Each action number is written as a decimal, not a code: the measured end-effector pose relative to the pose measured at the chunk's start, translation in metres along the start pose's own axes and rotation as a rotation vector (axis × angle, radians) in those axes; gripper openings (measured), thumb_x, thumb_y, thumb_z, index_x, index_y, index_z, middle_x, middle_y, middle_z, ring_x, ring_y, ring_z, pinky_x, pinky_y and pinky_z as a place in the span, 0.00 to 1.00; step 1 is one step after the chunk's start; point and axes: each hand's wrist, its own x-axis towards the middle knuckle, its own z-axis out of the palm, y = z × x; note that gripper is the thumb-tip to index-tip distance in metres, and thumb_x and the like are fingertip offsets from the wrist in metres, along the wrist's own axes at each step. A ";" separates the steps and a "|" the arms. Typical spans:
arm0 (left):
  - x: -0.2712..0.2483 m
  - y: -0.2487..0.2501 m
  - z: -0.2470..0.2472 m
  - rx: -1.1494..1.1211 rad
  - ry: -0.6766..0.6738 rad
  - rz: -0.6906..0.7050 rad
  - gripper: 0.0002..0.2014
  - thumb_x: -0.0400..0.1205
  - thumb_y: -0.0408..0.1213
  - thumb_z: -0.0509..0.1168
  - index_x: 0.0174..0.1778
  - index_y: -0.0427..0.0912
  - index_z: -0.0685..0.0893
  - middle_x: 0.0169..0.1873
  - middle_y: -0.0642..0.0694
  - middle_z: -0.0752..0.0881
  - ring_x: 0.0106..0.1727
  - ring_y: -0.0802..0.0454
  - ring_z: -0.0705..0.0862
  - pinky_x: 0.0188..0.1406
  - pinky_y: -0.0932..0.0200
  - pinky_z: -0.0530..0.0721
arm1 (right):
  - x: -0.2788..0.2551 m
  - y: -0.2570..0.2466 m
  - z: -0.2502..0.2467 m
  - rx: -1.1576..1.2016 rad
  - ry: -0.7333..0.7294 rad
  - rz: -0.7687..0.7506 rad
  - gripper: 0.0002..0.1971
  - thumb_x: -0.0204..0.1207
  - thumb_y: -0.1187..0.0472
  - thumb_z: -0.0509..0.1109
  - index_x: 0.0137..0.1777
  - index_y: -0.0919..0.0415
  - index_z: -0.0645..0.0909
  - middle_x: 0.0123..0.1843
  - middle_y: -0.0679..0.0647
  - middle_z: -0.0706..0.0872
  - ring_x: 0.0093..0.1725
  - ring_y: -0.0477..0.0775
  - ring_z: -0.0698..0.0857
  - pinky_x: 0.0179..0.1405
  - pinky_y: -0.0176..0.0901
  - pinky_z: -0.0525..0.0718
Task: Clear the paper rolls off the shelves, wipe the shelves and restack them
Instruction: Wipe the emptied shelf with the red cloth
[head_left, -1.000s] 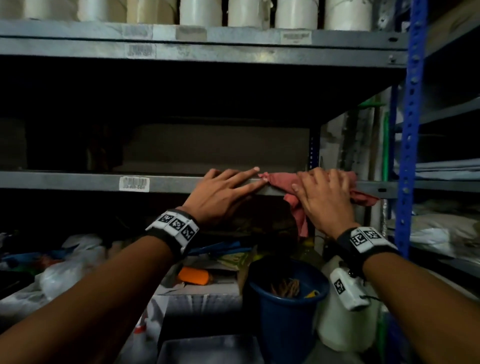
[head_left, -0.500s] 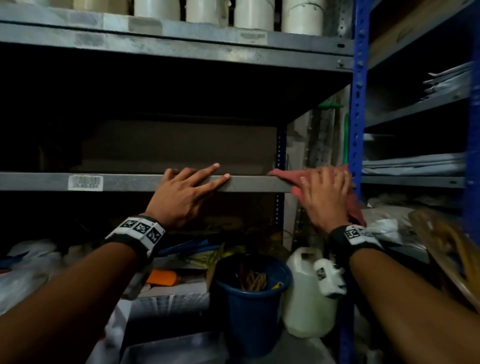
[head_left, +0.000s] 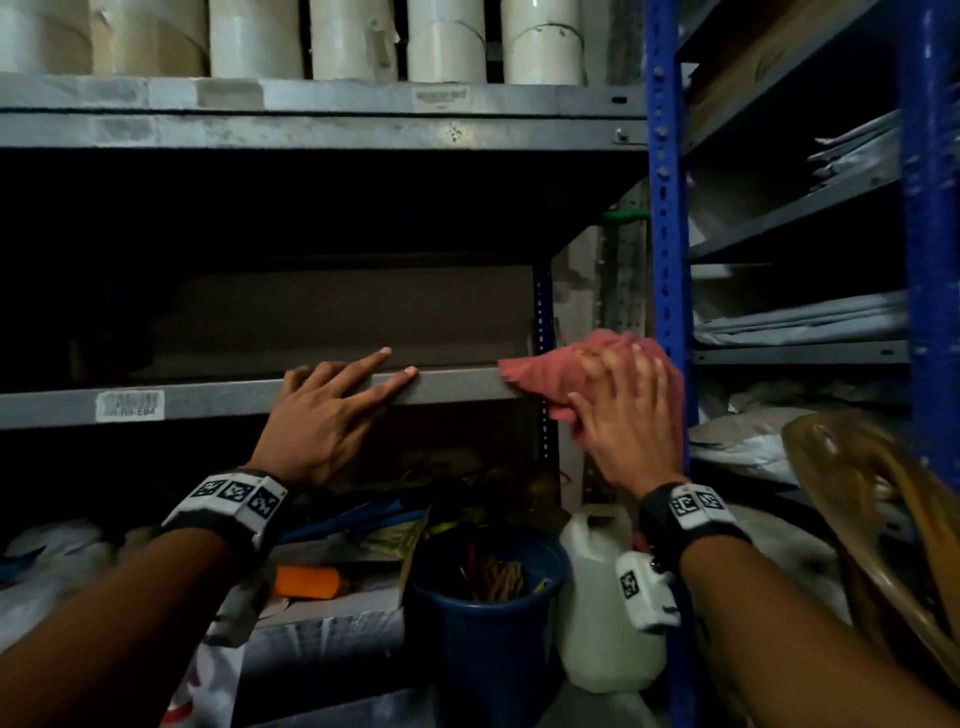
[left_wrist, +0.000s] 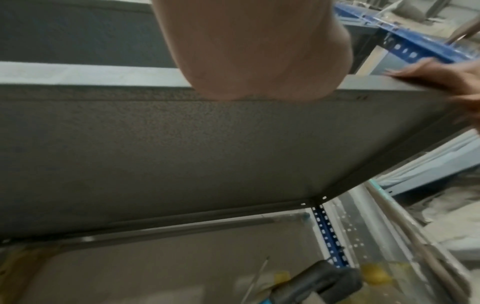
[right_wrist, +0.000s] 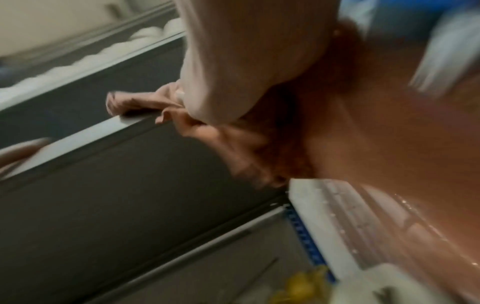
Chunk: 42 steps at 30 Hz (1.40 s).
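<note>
Shelving: a grey metal rack with blue uprights (head_left: 667, 218) is seen in the head view; a second rack with stacked sheets stands to its right.
Middle shelf (head_left: 457, 387): its front lip is being worked on; no rolls are seen near its front, and its depth is lost in shadow. Its underside fills the left wrist view.
Paper rolls (head_left: 452, 41): a row is stood upright on the upper shelf (head_left: 322, 111), well above both hands.
Floor clutter: a blue bucket (head_left: 488, 629) and a white jug (head_left: 597, 613) are seen below the middle shelf, just beside each other.
Left hand (head_left: 332, 415): laid flat with straight, spread fingers on the shelf's front edge; nothing is held.
Right hand (head_left: 628, 410): pressed with spread fingers over the cloth at the shelf's right end, beside the blue upright; it is blurred, so a thumb pinch cannot be ruled out.
Red cloth (head_left: 545, 369): bunched under the right hand, one corner lying on the shelf lip, the rest hanging past the corner.
Step in hand: judged to be the wiping of the middle shelf, at its right end.
Progress: judged partial; restacking is not yet done here.
Next move: the cloth would need firm, even pressure along the lip or deeper onto the shelf, while the rack is steadied by the left hand.
</note>
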 end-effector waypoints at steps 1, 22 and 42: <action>0.000 0.005 -0.002 -0.006 -0.015 -0.030 0.29 0.91 0.57 0.47 0.91 0.72 0.53 0.89 0.54 0.65 0.74 0.43 0.77 0.69 0.36 0.72 | -0.002 0.006 -0.001 0.015 -0.014 0.022 0.30 0.90 0.39 0.44 0.88 0.51 0.61 0.86 0.58 0.66 0.88 0.73 0.60 0.88 0.73 0.52; 0.123 0.145 0.017 -0.053 0.081 -0.014 0.25 0.92 0.64 0.40 0.75 0.65 0.77 0.60 0.58 0.89 0.50 0.49 0.90 0.36 0.51 0.84 | -0.001 0.038 -0.010 0.247 0.266 0.269 0.29 0.91 0.63 0.57 0.91 0.62 0.57 0.92 0.57 0.58 0.88 0.67 0.62 0.84 0.65 0.72; 0.121 0.148 0.007 -0.106 0.053 -0.038 0.23 0.92 0.63 0.42 0.71 0.64 0.79 0.53 0.58 0.89 0.47 0.50 0.89 0.33 0.54 0.72 | -0.009 0.049 0.006 0.258 0.218 0.215 0.33 0.88 0.67 0.53 0.93 0.59 0.52 0.94 0.53 0.53 0.90 0.61 0.60 0.87 0.64 0.66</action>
